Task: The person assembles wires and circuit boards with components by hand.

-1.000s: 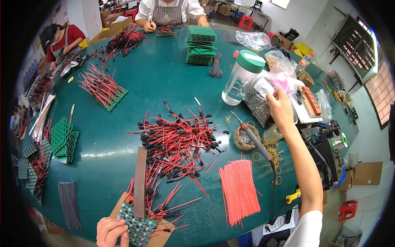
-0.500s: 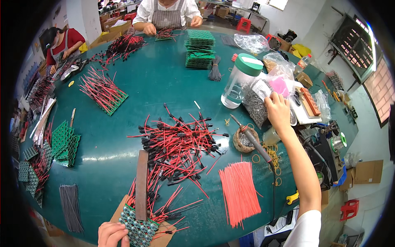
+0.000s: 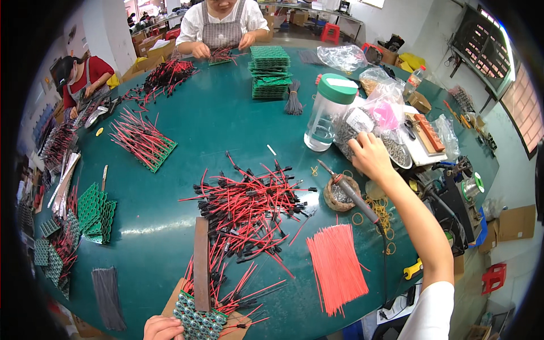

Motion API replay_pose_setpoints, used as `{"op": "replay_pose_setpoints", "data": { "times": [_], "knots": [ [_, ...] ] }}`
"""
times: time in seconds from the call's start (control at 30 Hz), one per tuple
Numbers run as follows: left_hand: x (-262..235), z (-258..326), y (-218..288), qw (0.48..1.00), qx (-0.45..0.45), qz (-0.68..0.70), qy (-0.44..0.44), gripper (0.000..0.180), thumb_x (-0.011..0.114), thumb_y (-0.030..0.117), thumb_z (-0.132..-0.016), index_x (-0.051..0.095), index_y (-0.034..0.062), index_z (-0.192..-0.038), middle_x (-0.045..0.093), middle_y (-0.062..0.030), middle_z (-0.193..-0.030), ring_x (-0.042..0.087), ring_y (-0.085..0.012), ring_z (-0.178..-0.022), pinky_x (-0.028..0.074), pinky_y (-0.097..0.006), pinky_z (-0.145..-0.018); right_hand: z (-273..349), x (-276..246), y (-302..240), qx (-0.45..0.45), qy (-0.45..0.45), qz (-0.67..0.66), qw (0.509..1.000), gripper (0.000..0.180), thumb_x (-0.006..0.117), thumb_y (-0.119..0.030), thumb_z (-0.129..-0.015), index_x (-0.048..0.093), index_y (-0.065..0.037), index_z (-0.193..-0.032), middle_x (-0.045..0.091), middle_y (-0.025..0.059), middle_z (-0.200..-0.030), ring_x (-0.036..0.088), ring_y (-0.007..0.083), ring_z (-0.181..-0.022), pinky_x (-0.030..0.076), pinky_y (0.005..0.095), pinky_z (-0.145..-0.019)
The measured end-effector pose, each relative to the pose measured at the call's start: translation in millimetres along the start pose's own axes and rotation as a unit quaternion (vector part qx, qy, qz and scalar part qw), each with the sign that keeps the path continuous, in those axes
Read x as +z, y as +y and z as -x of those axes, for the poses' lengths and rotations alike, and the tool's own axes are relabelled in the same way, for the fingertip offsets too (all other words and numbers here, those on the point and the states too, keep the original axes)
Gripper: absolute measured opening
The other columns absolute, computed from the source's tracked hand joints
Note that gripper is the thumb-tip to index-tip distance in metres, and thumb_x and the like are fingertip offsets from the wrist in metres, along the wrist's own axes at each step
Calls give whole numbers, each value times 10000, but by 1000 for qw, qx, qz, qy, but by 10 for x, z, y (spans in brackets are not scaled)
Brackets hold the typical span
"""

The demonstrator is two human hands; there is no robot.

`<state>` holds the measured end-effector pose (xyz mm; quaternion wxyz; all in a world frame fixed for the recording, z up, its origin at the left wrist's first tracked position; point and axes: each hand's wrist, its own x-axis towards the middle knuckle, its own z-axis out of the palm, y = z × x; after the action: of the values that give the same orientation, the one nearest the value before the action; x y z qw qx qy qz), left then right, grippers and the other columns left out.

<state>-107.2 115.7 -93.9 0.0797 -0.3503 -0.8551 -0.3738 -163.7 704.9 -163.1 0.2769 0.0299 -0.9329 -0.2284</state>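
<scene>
My left hand (image 3: 164,328) is closed on the left edge of a green circuit board panel (image 3: 198,318) at the near edge of the table. A brown flat bar (image 3: 202,263) lies across the panel, with red wires ending in black connectors around it. My right hand (image 3: 372,154) reaches far right, its fingers bent over the near side of a clear plastic bag of small grey parts (image 3: 342,135); the fingertips are partly hidden. Just beyond that hand sits a tray of small parts (image 3: 398,152). A clear jar with a green lid (image 3: 326,116) stands left of the bag.
A soldering iron (image 3: 356,197) rests on a round pot (image 3: 338,195), near yellow rubber bands (image 3: 378,218). Red wires (image 3: 337,269) lie nearby; a connector-wire pile (image 3: 249,204) fills the middle. Grey wires (image 3: 108,297) and green panels (image 3: 96,212) lie left. A co-worker (image 3: 221,28) sits opposite.
My right hand has shifted slightly left and down at the plastic bag, and more of the parts tray shows. My left hand stays on the panel. The view has shifted a little.
</scene>
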Motion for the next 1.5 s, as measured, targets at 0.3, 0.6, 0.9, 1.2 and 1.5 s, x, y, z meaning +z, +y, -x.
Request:
{"op": "replay_pose_setpoints", "data": {
  "times": [0.3, 0.6, 0.9, 1.2, 1.5],
  "knots": [
    [-13, 17, 66, 1000, -1, 8, -2, 105, 660, -47, -836, 670, -20, -937, 673, -156, -945, 638, -328, -907, 503, -416, -855, -57, -50, 34, 11, -41, -72, 997, 315, 676, -97, -703, 578, -102, -1003, 528, 88, -952, 576, 277, -917, 517, 385, -733],
    [-161, 119, 179, 1000, 24, 5, 0, 107, 654, -53, -831, 672, -16, -929, 675, -155, -933, 643, -332, -905, 505, -425, -868, -13, -483, 42, 48, -163, -115, 979, 350, 614, 9, -749, 614, -72, -1090, 566, 116, -1031, 584, 321, -1005, 524, 398, -810],
    [-299, 309, 216, 997, 32, -52, 50, 132, 659, 16, -738, 660, 23, -869, 667, -129, -909, 638, -301, -855, 495, -438, -825, 540, -1715, -1007, 440, -73, -890, 94, 312, 540, -263, -1006, 598, 17, -1133, 675, 99, -931, 644, 189, -799, 526, 294, -696],
    [-671, 633, 277, 981, 44, -92, 164, 124, 727, -11, -717, 704, 50, -823, 714, -52, -897, 681, -239, -827, 536, -364, -767, 1507, -554, -1056, 494, 284, -819, -74, 348, 574, -163, -984, 520, 82, -1226, 656, 195, -1152, 653, 231, -981, 556, 306, -834],
    [-1255, 1700, -182, 921, -132, -131, 343, 68, 632, -26, -850, 674, -7, -900, 696, -116, -953, 666, -239, -912, 522, -329, -811, 1136, -111, -814, 492, 198, -822, -207, 452, 688, -156, -911, 522, 63, -1271, 596, 190, -1241, 614, 267, -1078, 572, 312, -823]
  ]
}}
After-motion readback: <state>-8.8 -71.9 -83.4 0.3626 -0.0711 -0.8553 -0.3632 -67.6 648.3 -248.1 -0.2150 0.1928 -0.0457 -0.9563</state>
